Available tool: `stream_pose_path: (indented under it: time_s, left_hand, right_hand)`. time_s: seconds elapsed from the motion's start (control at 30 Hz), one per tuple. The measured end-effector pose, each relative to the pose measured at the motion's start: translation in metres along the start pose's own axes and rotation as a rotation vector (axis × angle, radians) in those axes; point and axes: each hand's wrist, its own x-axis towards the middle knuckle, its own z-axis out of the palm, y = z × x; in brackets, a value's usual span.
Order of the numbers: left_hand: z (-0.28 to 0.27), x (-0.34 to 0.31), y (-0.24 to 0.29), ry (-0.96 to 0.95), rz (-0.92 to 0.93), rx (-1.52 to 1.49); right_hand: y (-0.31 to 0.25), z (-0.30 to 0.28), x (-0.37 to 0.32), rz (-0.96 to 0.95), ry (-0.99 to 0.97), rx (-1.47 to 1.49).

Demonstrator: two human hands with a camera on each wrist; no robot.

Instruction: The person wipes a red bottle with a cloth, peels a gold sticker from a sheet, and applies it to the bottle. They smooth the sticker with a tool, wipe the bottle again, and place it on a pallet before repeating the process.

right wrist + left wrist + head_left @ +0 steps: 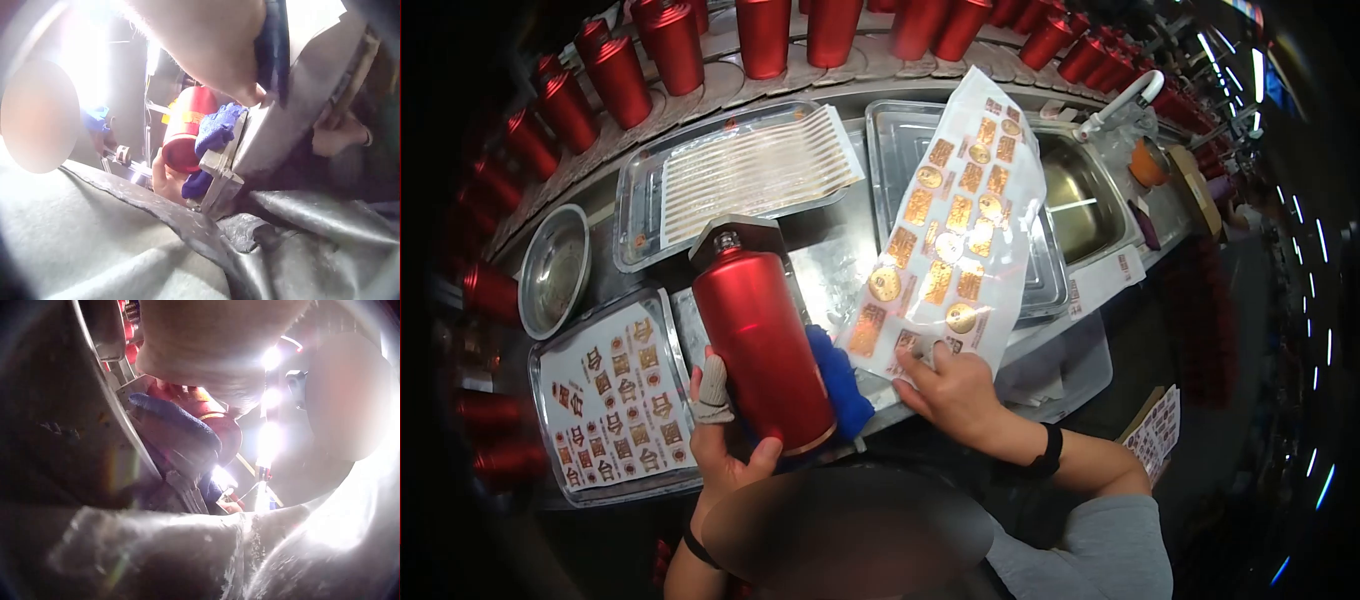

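Nearest to us, at the bottom edge, we have a blurred dark oval (850,525), with a grey sleeve (1090,550) beside it. Just past it our left hand (720,445) holds the red bottle (765,340) near its base, fingers along one side and thumb at the bottom end; pale covers wrap some fingertips. The red bottle leans over the desk (830,255), neck toward the far side, with a bunched blue cloth (845,385) against its lower part and a dark angular stand (770,235) behind its neck. From the right wrist we also catch a gold marking on the bottle's side.

Our right hand (960,395), with a black band (1052,450) at its wrist, has its fingers bent and close together at the near edge of a white sheet of gold labels (945,250). They touch the sheet, but we cannot tell whether they pinch it. That sheet lies partly across a clear tray (905,130), next to the sink (1090,190) and its white tap (1135,95).

On our left, a second tray (640,195) carries a striped sheet (750,170); nearer, a third tray (678,370) carries another label sheet (610,400), with a metal bowl (555,270) just beyond it. More red bottles (762,40) stand in a curved row along the far side.
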Motion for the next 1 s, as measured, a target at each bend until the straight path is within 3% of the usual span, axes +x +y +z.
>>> stream_pose_path:
  time_s: [0.13, 0.37, 0.57, 0.8, 1.0]
  left_hand:
    - [0.003, -0.001, 0.003, 0.007, -0.025, -0.114]
    - [-0.001, -0.002, 0.001, -0.027, 0.010, -0.010]
    - [0.004, -0.002, 0.003, 0.016, -0.007, -0.059]
    - [0.004, -0.001, 0.002, 0.003, 0.015, -0.010]
    - [0.003, -0.003, 0.001, 0.005, 0.017, -0.033]
  right_hand:
    - [-0.004, -0.006, -0.005, 0.030, -0.038, 0.096]
    - [0.011, -0.018, -0.032, -0.086, -0.083, 0.193]
    - [0.015, -0.014, -0.039, -0.195, -0.014, 0.159]
    - [0.021, -0.003, -0.038, -0.115, 0.081, 0.404]
    - [0.020, -0.005, -0.047, -0.105, 0.052, 0.183]
